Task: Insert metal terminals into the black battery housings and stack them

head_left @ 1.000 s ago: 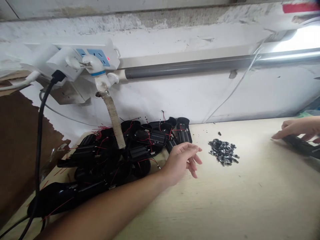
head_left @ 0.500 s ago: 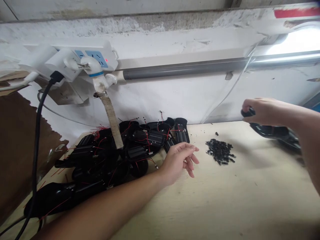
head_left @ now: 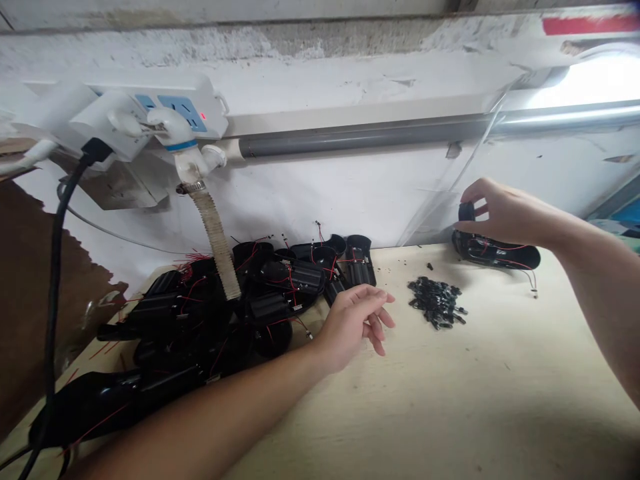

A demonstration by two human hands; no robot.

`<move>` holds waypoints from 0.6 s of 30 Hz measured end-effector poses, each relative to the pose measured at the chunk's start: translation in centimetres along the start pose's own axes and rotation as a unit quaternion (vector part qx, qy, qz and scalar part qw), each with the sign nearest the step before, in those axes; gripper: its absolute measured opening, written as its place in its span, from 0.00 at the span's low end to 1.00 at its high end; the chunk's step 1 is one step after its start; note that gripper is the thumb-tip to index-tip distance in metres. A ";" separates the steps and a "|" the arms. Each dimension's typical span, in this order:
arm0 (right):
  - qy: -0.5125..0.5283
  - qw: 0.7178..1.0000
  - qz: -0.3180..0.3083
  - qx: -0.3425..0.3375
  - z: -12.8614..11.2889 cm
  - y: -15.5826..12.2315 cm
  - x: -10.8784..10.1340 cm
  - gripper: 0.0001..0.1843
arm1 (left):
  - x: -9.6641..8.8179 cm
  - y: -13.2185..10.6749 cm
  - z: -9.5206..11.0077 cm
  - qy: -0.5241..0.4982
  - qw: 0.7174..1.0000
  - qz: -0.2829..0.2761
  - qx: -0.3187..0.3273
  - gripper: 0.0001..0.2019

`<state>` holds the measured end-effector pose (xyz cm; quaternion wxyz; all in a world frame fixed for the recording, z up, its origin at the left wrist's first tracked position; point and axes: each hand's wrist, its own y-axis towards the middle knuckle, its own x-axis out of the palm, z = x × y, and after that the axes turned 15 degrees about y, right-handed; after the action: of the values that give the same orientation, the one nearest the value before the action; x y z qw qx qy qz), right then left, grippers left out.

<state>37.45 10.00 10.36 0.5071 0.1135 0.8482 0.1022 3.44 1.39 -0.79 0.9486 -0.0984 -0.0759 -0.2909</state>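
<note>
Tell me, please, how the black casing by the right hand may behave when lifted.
The black casing is probably stiff, given its moulded shape. Its glossy surface may be slippery. The thin wires trailing from it look floppy and could snag.

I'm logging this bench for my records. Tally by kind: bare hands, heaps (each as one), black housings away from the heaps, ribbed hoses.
Bare hands, left hand and right hand: 2
Heaps, piled housings and small dark parts: 2
Separate black housing, held: 1
Ribbed hose: 1
Total: 6
</note>
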 end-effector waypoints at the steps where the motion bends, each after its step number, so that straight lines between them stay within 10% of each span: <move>1: 0.001 1.000 0.005 0.016 0.1 0.0 -0.4 0.30 | 0.0 0.0 0.0 0.000 1.000 0.000 0.000 0.24; 11: 0.165 0.963 0.179 0.119 -1.6 -1.4 -2.4 0.31 | 0.1 0.0 0.2 0.001 1.000 0.005 0.001 0.24; 18: 0.313 0.885 0.325 0.112 -2.0 -0.9 -2.5 0.31 | 0.1 0.0 0.2 0.000 1.000 0.005 0.000 0.25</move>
<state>36.78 8.23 13.14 0.1376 0.4009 0.8843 0.1957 3.51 1.40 -0.61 0.9500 -0.0985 -0.0754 -0.2866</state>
